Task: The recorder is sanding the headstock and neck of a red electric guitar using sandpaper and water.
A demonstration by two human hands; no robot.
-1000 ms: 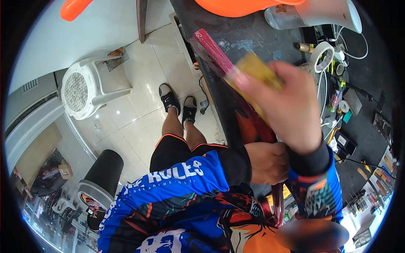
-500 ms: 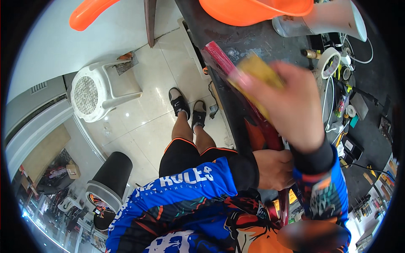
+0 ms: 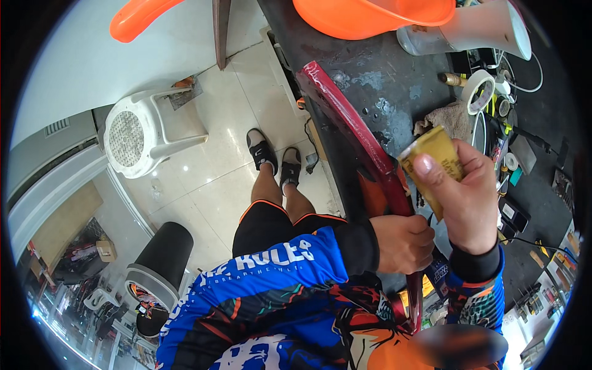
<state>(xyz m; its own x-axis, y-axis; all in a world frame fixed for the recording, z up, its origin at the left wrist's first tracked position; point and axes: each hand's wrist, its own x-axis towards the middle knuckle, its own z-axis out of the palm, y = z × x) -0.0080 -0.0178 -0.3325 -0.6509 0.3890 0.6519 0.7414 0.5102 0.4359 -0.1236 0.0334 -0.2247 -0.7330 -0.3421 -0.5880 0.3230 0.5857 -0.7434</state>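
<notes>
A long, glossy red tube (image 3: pixel 351 120), wet with whitish streaks toward its far end, slants across the dark bench and runs down past my chest. My left hand (image 3: pixel 404 244) is closed around it near its middle, knuckles up. Just right of the tube, my right hand (image 3: pixel 473 200) pinches a folded yellow sheet of sandpaper (image 3: pixel 435 157) between thumb and fingers. Dark print shows on the sheet's yellow side. The sandpaper is held up over the bench, and its lower corner comes close to my left hand.
Wet patches mark the dark bench (image 3: pixel 370 80). An orange basin (image 3: pixel 376 18) and a translucent container (image 3: pixel 468 31) stand at its far end. A brown rag (image 3: pixel 449 118), a tape roll (image 3: pixel 478 92), cables and tools lie to the right. A white stool (image 3: pixel 126 135) and black bin (image 3: pixel 163 240) are left.
My right hand has drawn the sandpaper off the tube's upper part, moving right and nearer to me. The rag and the wet bench now show. My left hand keeps its grip.
</notes>
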